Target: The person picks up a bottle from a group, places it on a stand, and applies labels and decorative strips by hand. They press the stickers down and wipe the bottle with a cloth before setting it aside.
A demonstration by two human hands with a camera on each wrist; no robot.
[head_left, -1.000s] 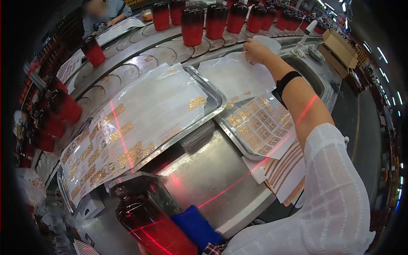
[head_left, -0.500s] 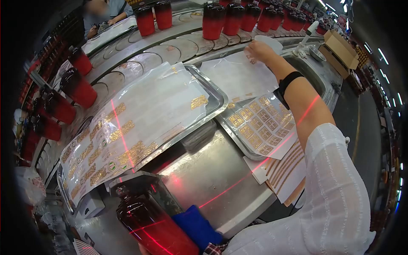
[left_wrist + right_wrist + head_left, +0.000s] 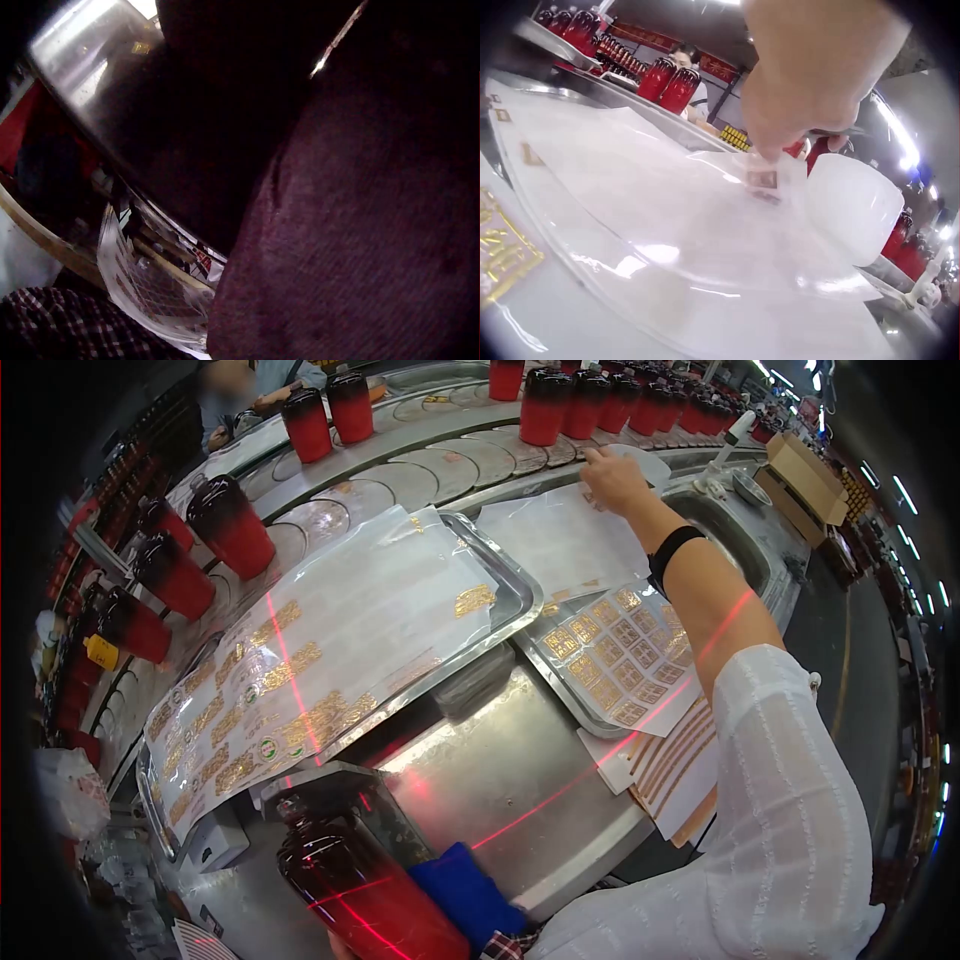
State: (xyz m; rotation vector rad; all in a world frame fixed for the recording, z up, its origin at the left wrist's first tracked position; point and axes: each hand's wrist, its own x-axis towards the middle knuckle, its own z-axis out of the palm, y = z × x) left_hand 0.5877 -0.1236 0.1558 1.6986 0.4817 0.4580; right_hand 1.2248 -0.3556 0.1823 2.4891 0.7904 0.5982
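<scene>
At the bottom of the head view, a glossy bottle (image 3: 370,890), black at the neck and red below, lies tilted. My left hand (image 3: 342,948) holds it from beneath, with only a bit of the hand showing. Farther off, my right hand (image 3: 615,482) is at the back of a pale translucent sheet (image 3: 550,525). Its fingertips pinch a small brown-framed decal (image 3: 763,180) at the sheet's edge in the right wrist view. Beside those fingers stands a white bowl (image 3: 855,210). Dark purplish fabric (image 3: 360,225) covers much of the left wrist view.
Sheets of gold decals (image 3: 330,620) cover a metal tray (image 3: 525,585) on the left; another gold-decal sheet (image 3: 615,650) lies at right. Red-black bottles (image 3: 230,525) stand along the curved conveyor (image 3: 410,485). A blue cloth (image 3: 465,895) touches the held bottle. Across the conveyor sits a person (image 3: 285,380).
Bottles on the conveyor have shifted: those at left come up and right, those at the back move right. My right hand stays by the sheet's far edge, and the held bottle keeps nearly its place.
</scene>
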